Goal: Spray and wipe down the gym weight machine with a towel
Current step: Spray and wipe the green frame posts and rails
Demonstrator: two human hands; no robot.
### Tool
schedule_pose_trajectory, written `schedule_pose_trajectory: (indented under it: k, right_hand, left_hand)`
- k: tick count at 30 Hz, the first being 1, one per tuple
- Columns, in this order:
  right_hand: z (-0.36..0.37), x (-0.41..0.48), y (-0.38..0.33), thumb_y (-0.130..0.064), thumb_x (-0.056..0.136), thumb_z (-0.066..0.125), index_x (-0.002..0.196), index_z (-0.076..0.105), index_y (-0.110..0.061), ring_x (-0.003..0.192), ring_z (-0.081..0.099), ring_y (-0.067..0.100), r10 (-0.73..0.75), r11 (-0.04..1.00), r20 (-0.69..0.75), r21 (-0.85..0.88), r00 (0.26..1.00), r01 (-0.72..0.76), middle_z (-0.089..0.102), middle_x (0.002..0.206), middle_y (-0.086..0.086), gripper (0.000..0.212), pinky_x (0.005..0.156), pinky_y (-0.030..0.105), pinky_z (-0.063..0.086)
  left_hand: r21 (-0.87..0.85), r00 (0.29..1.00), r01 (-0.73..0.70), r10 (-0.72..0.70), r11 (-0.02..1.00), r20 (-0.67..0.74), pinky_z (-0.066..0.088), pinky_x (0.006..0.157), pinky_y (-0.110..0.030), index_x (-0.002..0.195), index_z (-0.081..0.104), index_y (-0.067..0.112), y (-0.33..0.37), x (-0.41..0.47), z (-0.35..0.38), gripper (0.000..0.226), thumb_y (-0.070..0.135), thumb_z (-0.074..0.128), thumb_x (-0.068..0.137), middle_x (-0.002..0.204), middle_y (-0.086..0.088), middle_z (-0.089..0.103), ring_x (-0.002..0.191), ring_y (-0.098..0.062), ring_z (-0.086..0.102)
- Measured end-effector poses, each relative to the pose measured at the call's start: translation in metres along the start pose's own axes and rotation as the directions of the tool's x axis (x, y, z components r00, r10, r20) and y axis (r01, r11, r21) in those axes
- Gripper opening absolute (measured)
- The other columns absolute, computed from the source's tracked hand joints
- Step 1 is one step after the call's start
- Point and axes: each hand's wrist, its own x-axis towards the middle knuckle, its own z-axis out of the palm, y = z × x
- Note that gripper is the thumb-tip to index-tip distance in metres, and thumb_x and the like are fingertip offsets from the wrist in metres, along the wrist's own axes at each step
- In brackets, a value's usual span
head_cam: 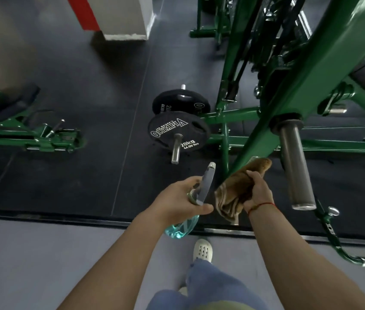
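Note:
A green weight machine [306, 81] fills the right side of the head view, with a long green arm running down to the centre. My right hand [258, 190] grips a brown towel [237, 186] wrapped against the lower end of that arm. My left hand [181, 198] holds a spray bottle [201, 193] by its neck; the grey nozzle points up and forward, and the clear body with blue liquid hangs below my fingers. The bottle is just left of the towel.
A steel plate sleeve [295, 166] juts out right of my right hand. Two black 20 kg plates [178, 128] sit on storage pegs ahead. Another green machine [20, 133] stands at left. A white and red pillar [119, 16] is at the back. My shoe [202, 250] stands on grey floor.

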Motion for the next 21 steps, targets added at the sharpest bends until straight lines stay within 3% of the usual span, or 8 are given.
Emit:
schedule_pose_trajectory:
  k: [4, 6, 7, 9, 12, 15, 18, 21]
  right_hand:
    - [0.004, 0.009, -0.019, -0.025, 0.078, 0.074, 0.112, 0.068, -0.014, 0.098, 0.068, 0.031, 0.007, 0.99, -0.014, 0.142, 1.0, -0.005, 0.071, 0.112, 0.012, 0.036, 0.072, 0.04, 0.054]
    - [0.001, 0.009, -0.025, -0.022, 0.084, 0.07, 0.102, 0.068, -0.013, 0.094, 0.069, 0.03, 0.005, 0.981, -0.03, 0.194, 1.0, 0.001, 0.071, 0.102, 0.012, 0.021, 0.078, 0.04, 0.055]
    - [0.0, 0.006, -0.027, -0.02, 0.089, 0.066, 0.095, 0.067, -0.012, 0.088, 0.067, 0.028, 0.02, 0.977, -0.036, 0.213, 0.999, -0.012, 0.07, 0.094, 0.011, 0.01, 0.081, 0.04, 0.055]
    - [-0.004, 0.008, -0.029, -0.019, 0.096, 0.06, 0.085, 0.062, -0.012, 0.078, 0.062, 0.023, 0.053, 0.956, -0.063, 0.291, 0.997, -0.032, 0.065, 0.085, 0.008, 0.013, 0.087, 0.04, 0.051]
    - [-0.007, 0.013, -0.028, -0.019, 0.095, 0.063, 0.084, 0.059, -0.013, 0.079, 0.06, 0.02, 0.076, 0.921, -0.149, 0.389, 0.986, -0.012, 0.065, 0.092, 0.007, 0.014, 0.092, 0.039, 0.048]
    - [-0.007, 0.017, -0.025, -0.018, 0.091, 0.069, 0.086, 0.058, -0.012, 0.078, 0.06, 0.019, 0.126, 0.891, -0.249, 0.454, 0.96, 0.001, 0.064, 0.088, 0.006, 0.014, 0.091, 0.037, 0.048]
    - [-0.001, 0.02, -0.014, -0.02, 0.084, 0.075, 0.104, 0.062, -0.012, 0.091, 0.067, 0.024, 0.101, 0.878, -0.331, 0.473, 0.938, 0.072, 0.069, 0.1, 0.01, 0.025, 0.091, 0.041, 0.054]
    - [0.009, 0.023, -0.001, -0.021, 0.083, 0.076, 0.113, 0.061, -0.011, 0.093, 0.069, 0.03, 0.07, 0.875, -0.418, 0.461, 0.906, 0.145, 0.071, 0.102, 0.014, 0.035, 0.082, 0.041, 0.056]
  left_hand:
    - [0.191, 0.997, -0.05, 0.039, 0.98, 0.065, 0.051, 0.102, -0.036, 0.144, 0.038, 0.053, 0.021, 0.036, -0.002, 0.076, 0.045, 0.08, 0.082, 0.121, 0.024, 0.065, 0.113, -0.006, 0.061]
    - [0.358, 0.991, -0.107, 0.072, 0.928, 0.109, 0.05, 0.1, -0.034, 0.152, 0.032, 0.046, 0.03, 0.057, 0.001, 0.081, 0.05, 0.076, 0.083, 0.127, 0.015, 0.066, 0.114, -0.011, 0.062]
    - [0.423, 0.989, -0.129, 0.086, 0.897, 0.119, 0.051, 0.096, -0.034, 0.148, 0.037, 0.043, 0.033, 0.068, 0.003, 0.075, 0.051, 0.074, 0.083, 0.124, 0.011, 0.067, 0.111, -0.014, 0.063]
    - [0.517, 0.983, -0.169, 0.107, 0.839, 0.148, 0.052, 0.085, -0.034, 0.135, 0.046, 0.036, 0.039, 0.093, 0.008, 0.06, 0.054, 0.071, 0.083, 0.115, 0.008, 0.068, 0.103, -0.019, 0.064]
    - [0.574, 0.969, -0.232, 0.135, 0.786, 0.206, 0.042, 0.071, -0.033, 0.109, 0.048, 0.031, 0.044, 0.126, 0.014, 0.043, 0.056, 0.068, 0.082, 0.099, 0.008, 0.065, 0.093, -0.022, 0.062]
    - [0.58, 0.948, -0.291, 0.149, 0.761, 0.282, 0.042, 0.072, -0.033, 0.102, 0.047, 0.03, 0.051, 0.158, 0.02, 0.035, 0.05, 0.067, 0.083, 0.095, 0.007, 0.064, 0.089, -0.023, 0.061]
    - [0.603, 0.915, -0.375, 0.175, 0.704, 0.365, 0.047, 0.075, -0.033, 0.092, 0.047, 0.027, 0.049, 0.192, 0.02, 0.029, 0.05, 0.064, 0.085, 0.087, 0.006, 0.063, 0.089, -0.024, 0.064]
    - [0.629, 0.889, -0.425, 0.167, 0.651, 0.427, 0.045, 0.073, -0.031, 0.097, 0.055, 0.025, 0.041, 0.22, 0.015, 0.033, 0.055, 0.064, 0.084, 0.092, 0.004, 0.067, 0.091, -0.023, 0.065]
